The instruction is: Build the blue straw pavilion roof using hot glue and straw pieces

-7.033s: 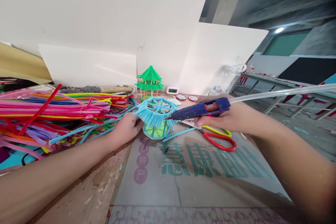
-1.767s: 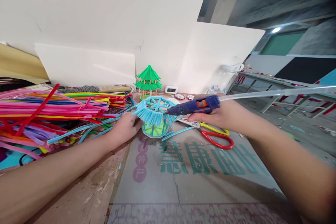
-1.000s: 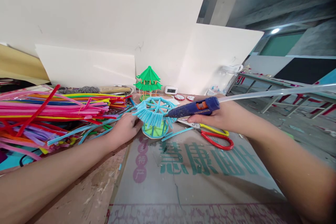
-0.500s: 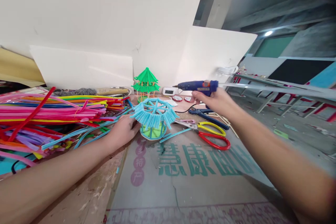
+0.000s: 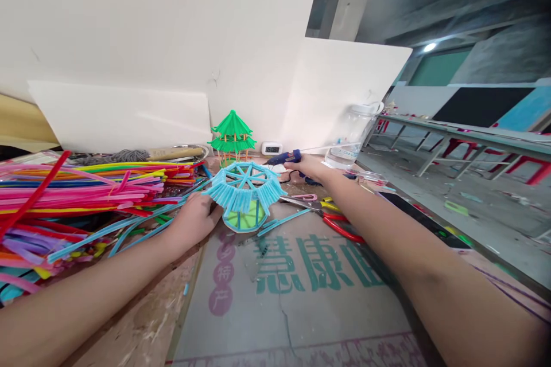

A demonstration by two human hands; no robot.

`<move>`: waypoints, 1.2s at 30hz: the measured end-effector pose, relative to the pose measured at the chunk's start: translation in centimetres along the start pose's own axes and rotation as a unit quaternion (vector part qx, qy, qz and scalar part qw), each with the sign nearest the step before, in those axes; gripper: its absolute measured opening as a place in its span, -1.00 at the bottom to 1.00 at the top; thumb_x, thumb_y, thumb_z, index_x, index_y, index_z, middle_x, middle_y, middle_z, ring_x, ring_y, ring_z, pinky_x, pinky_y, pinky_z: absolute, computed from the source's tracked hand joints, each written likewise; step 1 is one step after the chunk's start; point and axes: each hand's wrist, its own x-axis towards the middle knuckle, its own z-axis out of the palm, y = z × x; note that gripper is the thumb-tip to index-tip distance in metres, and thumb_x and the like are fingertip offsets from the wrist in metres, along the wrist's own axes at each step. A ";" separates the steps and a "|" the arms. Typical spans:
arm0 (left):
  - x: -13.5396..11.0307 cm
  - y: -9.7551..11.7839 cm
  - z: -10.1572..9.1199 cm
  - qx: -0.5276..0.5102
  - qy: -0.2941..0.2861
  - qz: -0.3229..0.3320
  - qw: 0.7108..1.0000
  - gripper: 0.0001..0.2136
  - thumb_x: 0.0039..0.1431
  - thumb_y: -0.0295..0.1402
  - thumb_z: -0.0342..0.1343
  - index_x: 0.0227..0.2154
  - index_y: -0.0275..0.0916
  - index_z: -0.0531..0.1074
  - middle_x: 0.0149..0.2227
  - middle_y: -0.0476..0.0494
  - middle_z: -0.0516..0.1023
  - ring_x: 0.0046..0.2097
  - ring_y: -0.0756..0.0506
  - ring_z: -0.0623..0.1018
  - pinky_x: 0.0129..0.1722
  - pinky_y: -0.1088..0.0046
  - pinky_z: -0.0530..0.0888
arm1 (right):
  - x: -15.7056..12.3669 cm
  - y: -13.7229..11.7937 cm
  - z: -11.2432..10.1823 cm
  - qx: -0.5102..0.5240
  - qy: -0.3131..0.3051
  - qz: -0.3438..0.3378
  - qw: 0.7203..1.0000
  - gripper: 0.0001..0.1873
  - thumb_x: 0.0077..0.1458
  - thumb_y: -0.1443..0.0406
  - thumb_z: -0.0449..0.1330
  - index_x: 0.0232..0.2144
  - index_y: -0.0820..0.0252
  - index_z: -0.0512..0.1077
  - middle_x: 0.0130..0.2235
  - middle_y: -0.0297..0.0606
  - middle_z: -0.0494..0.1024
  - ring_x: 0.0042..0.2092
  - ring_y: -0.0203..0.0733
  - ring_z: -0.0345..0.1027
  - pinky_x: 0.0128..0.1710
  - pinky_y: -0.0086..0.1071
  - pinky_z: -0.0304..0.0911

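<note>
A small pavilion model made of light blue straws [image 5: 242,192], with a green base, stands on a printed cardboard sheet [image 5: 301,292]. My left hand [image 5: 194,219] grips its left side. My right hand [image 5: 310,167] reaches far back on the table and is closed around a blue hot glue gun [image 5: 284,157], holding it low near the table, its nozzle pointing left. A finished green straw pavilion [image 5: 232,136] stands behind the blue one.
A big heap of coloured straws [image 5: 86,189] fills the left. Scissors with red and yellow handles [image 5: 331,215] lie right of the model. A small digital clock [image 5: 272,148], a clear plastic jar [image 5: 350,135] and white boards [image 5: 172,51] stand at the back.
My right hand has pulled the glue gun away from the blue model's roof and carried it back and down toward the rear of the table. My left hand stays on the model.
</note>
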 end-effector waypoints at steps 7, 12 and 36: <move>-0.1 -0.1 0.0 0.032 0.000 0.002 0.999 -0.88 0.11 -0.43 0.03 -0.40 -0.17 0.47 -0.31 -0.16 0.59 -0.13 -0.22 0.55 -0.06 0.24 0.43 | -0.5 1.1 -0.7 -0.140 -0.028 -0.024 0.990 -0.63 0.05 0.08 0.27 -0.24 0.29 0.52 -0.33 -0.10 0.62 -0.30 -0.11 0.44 -0.31 -0.36 0.25; -0.1 0.2 -0.1 0.024 0.006 -0.003 1.000 -0.87 0.13 -0.41 0.02 -0.37 -0.18 0.48 -0.30 -0.15 0.60 -0.16 -0.21 0.55 -0.08 0.25 0.44 | -3.5 0.8 -2.8 -0.233 -0.009 -0.063 0.970 -0.67 0.07 0.19 0.24 -0.21 0.35 0.55 -0.17 0.12 0.59 -0.12 0.11 0.44 -0.17 -0.23 0.22; 0.2 0.8 -0.6 0.070 0.010 -0.044 0.997 -0.79 0.20 -0.28 -0.06 -0.25 -0.21 0.45 -0.17 -0.18 0.60 -0.13 -0.24 0.54 -0.13 0.26 0.44 | -14.6 -4.0 3.1 -0.090 -0.022 -0.418 0.904 -0.80 0.25 0.41 0.01 -0.27 0.23 0.44 -0.27 -0.16 0.52 -0.21 -0.16 0.39 -0.22 -0.33 0.28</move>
